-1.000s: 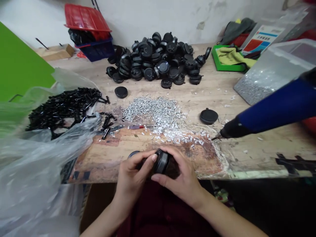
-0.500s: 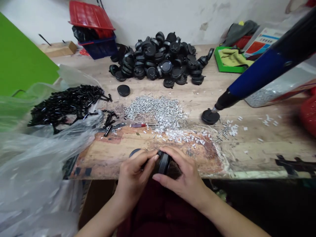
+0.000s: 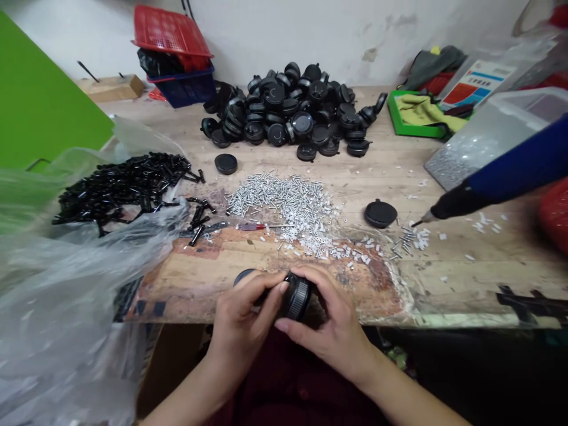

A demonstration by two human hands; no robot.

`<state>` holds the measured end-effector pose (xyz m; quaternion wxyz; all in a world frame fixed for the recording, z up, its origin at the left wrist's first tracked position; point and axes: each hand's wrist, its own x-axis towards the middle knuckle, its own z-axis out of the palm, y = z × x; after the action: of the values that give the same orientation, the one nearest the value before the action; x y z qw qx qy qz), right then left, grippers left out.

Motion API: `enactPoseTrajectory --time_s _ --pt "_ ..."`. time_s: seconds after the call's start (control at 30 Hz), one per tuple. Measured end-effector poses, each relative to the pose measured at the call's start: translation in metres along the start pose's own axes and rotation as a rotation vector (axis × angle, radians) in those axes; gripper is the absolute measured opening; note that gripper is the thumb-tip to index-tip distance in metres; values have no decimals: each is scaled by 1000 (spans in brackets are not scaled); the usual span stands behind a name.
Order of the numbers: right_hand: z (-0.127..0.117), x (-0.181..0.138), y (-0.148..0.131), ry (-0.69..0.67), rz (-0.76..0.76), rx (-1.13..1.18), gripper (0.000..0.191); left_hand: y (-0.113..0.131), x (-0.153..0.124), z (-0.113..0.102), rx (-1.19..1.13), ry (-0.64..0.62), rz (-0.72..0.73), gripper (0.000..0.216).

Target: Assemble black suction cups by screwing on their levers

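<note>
Both my hands hold one round black plastic part with a ribbed rim (image 3: 296,297) at the near edge of the wooden table (image 3: 444,278). My left hand (image 3: 242,322) pinches it from the left with thumb and fingers closed. My right hand (image 3: 332,322) wraps it from the right. A second black disc (image 3: 242,276) lies on the table just behind my left fingers. Silver screws and small white bits (image 3: 293,204) are spread beyond my hands.
A blue and black powered screwdriver (image 3: 497,183) reaches in from the right, its tip near a lone black cap (image 3: 380,213). A heap of black parts (image 3: 293,112) sits at the back. Black clips (image 3: 119,186) lie on clear plastic bags (image 3: 66,307) at left. Another cap (image 3: 226,163).
The blue screwdriver lifted off the lone black cap and swung down to the right. My hands kept turning the same black part at the table edge.
</note>
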<state>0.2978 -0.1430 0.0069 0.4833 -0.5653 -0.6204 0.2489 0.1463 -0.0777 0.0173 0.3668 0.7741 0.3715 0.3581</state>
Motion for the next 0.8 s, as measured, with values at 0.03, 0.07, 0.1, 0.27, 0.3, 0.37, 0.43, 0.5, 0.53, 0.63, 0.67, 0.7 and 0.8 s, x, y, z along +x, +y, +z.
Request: enactPoseTrajectory --time_s 0.03,0.07,0.1,0.27,0.3,0.37,0.43,0.5,0.53,0.63,0.67,0.7,0.8 --pt "0 1 0 -1 1 12 60 1 0 0 -6 6 -12 18" --pt "0 1 0 -3 3 22 60 3 0 -1 -15 12 -33 17" --pt "0 2 0 -5 9 30 60 4 0 -1 -29 14 -65 17" --pt "1 4 1 -35 25 28 60 8 8 -6 -254 -84 -337 21" --pt "2 4 2 -41 26 14 60 7 10 -8 -316 -116 -391 22" --pt "3 4 2 -47 37 -31 58 5 13 -11 -429 -151 -495 23" --pt "6 6 2 -58 67 -87 55 2 15 -12 -510 -130 -581 24" --pt "8 9 1 -85 114 -110 53 0 15 -11 -539 -71 -614 24" --pt "9 11 1 -103 137 -104 53 -1 15 -10 -536 -36 -610 24" --pt "12 18 0 -138 184 -49 53 -2 13 -2 -516 56 -570 24" --pt "13 21 0 -139 192 -31 51 -2 12 0 -511 75 -556 24" --pt "14 24 1 -133 199 -13 48 -3 10 3 -506 83 -541 24" --pt "14 30 5 -98 201 43 39 -6 8 8 -470 70 -495 24"
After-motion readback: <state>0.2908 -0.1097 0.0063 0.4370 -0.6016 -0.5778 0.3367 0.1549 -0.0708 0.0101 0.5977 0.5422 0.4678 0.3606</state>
